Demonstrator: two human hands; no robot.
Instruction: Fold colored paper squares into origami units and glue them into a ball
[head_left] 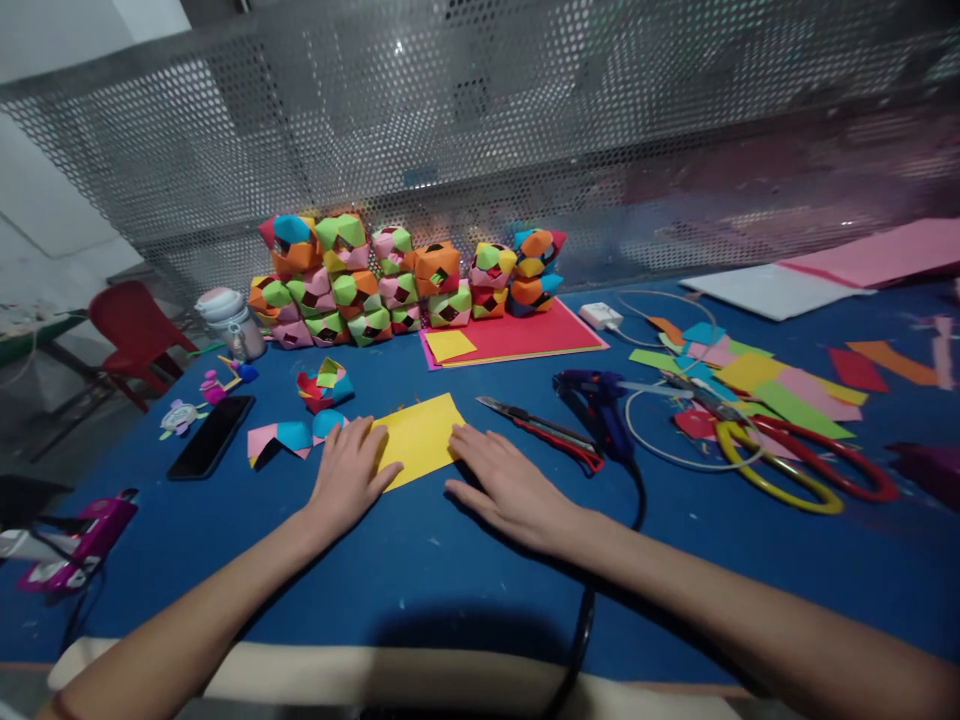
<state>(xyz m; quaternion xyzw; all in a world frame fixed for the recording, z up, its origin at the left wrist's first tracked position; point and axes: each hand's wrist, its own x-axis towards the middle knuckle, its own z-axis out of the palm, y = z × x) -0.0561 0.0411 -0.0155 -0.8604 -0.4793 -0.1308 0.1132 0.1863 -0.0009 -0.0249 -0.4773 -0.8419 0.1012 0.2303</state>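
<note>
A yellow sheet of paper point(418, 440) lies flat on the blue table point(360, 560) in front of me. My left hand point(346, 475) rests on its left edge, fingers stretched out and thumb apart. On the paper's right edge lie the fingertips of my right hand point(506, 485), which is also flat with the thumb spread. Just beyond my left hand are a folded pink and blue paper strip point(281, 440) and a small partly assembled paper piece point(325, 385). To the right of the sheet lies a red-handled cutter knife point(544, 432).
Stacked colourful paper balls point(360, 290) stand along the perforated metal panel point(375, 130). Rightward lie a glue gun point(600, 405) with its cable, scissors point(787, 470) and scattered paper strips point(795, 385). A phone point(211, 437), a jar point(231, 322) and a purple power strip point(90, 540) sit left.
</note>
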